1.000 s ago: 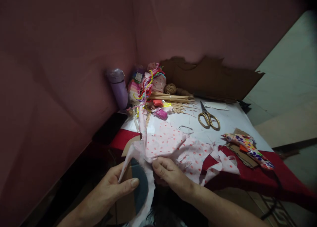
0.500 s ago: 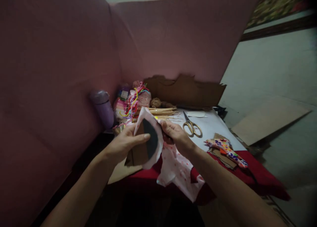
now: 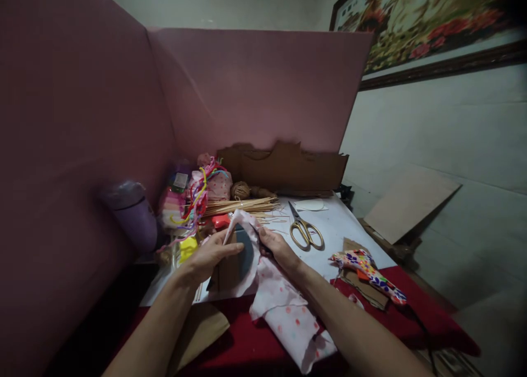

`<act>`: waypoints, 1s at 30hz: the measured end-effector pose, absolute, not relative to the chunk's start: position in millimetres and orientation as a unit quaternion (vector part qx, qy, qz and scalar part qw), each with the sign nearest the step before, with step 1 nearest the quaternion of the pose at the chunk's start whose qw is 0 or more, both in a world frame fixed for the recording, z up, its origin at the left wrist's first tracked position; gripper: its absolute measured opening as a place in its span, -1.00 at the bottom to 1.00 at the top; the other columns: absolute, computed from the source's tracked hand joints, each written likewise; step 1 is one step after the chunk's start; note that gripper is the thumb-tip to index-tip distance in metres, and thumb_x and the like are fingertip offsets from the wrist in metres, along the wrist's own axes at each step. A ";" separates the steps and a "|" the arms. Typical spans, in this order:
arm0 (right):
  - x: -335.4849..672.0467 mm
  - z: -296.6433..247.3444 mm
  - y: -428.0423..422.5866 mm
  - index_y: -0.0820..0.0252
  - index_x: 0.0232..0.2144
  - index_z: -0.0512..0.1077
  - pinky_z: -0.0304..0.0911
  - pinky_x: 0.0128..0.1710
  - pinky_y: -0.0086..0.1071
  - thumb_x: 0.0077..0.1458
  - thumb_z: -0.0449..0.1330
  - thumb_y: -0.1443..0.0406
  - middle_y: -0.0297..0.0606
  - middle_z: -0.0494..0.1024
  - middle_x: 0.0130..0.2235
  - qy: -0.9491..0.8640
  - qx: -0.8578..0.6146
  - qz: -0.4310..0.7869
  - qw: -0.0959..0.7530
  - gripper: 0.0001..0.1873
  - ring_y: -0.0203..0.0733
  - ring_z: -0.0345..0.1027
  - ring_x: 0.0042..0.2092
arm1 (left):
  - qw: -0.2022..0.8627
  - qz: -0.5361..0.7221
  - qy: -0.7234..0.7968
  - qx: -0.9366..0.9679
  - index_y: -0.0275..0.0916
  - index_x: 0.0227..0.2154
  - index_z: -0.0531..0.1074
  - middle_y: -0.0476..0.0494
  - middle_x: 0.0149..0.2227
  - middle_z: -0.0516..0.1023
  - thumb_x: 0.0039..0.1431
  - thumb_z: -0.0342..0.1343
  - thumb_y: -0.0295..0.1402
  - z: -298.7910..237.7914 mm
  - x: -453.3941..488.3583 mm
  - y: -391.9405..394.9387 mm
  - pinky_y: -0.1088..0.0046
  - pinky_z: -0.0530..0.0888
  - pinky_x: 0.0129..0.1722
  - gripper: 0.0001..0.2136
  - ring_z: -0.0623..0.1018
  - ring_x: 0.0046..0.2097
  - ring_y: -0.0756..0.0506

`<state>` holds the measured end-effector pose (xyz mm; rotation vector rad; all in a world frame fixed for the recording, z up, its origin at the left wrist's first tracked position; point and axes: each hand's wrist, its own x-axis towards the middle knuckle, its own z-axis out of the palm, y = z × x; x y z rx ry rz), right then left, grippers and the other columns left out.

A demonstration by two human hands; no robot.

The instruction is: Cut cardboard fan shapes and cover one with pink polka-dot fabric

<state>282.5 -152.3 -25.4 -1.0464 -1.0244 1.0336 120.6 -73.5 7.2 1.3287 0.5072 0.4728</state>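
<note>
My left hand [image 3: 212, 255] pinches a piece of brown cardboard [image 3: 226, 275] with a dark blue-grey rounded part [image 3: 247, 253], its thumb lying across the face. White cloth with red dots [image 3: 288, 319] runs around the curved edge and hangs down below. On the right side, the closed fingers of my right hand [image 3: 280, 249] grip this cloth at the upper edge of the piece. Something dark sits under those fingers, too hidden to name. Gold-handled scissors [image 3: 304, 234] lie apart on the white table top. A flower-patterned glue gun [image 3: 373, 273] rests on cardboard scraps [image 3: 366, 292] at right.
Thin wooden sticks [image 3: 242, 206], a twine ball [image 3: 240, 190] and colourful pipe cleaners [image 3: 201, 187] lie behind my hands. A purple bottle [image 3: 134, 218] stands at left. Torn cardboard [image 3: 284, 168] leans at the back. A tan curved piece [image 3: 203, 333] lies on red cloth [image 3: 247, 333] in front.
The whole view has shifted, with the table things now lower and further left. Both hands keep their hold on the cardboard and cloth. More of the hanging cloth and the tan piece shows.
</note>
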 end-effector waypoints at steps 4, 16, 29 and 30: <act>280.1 -34.1 -146.6 0.20 -0.61 0.20 -0.19 -0.57 -0.43 -0.08 0.15 -0.17 -0.51 0.12 -0.66 -0.438 -0.437 0.455 0.640 -0.44 -0.43 -0.10 -0.60 | 0.727 0.211 0.227 0.613 -0.29 -0.12 0.47 -0.17 -0.29 0.60 -0.09 0.30 -0.33 2.4 118.2 -71.1 0.44 0.42 -0.27 -0.60 0.54 -0.32 -0.09; 275.6 -29.2 -149.9 0.19 -0.59 0.20 -0.24 -0.60 -0.45 -0.10 0.23 -0.08 -0.54 0.03 -0.65 -0.400 -0.404 0.482 0.666 -0.50 -0.45 -0.21 -0.60 | 0.725 0.200 0.232 0.617 -0.27 -0.18 0.48 -0.14 -0.29 0.59 -0.06 0.28 -0.33 -4.0 121.7 -66.8 0.44 0.41 -0.26 -0.67 0.52 -0.30 -0.08; 280.6 -37.5 -149.3 0.22 -0.51 0.30 -0.13 -0.56 -0.46 0.04 0.12 -0.06 -0.47 0.13 -0.60 -0.460 -0.479 0.382 0.643 -0.55 -0.39 -0.08 -0.55 | 0.706 0.193 0.227 0.643 -0.25 -0.20 0.47 -0.08 -0.30 0.55 -0.07 0.29 -0.32 -3.7 120.2 -66.1 0.47 0.38 -0.28 -0.68 0.48 -0.32 -0.04; 281.1 -36.8 -150.0 0.21 -0.55 0.27 -0.13 -0.56 -0.45 0.05 0.11 -0.06 -0.47 0.12 -0.61 -0.462 -0.484 0.372 0.643 -0.54 -0.39 -0.08 -0.56 | 0.706 0.193 0.230 0.641 -0.24 -0.19 0.47 -0.07 -0.29 0.54 -0.07 0.29 -0.32 -3.7 120.2 -65.9 0.47 0.38 -0.28 -0.67 0.48 -0.32 -0.04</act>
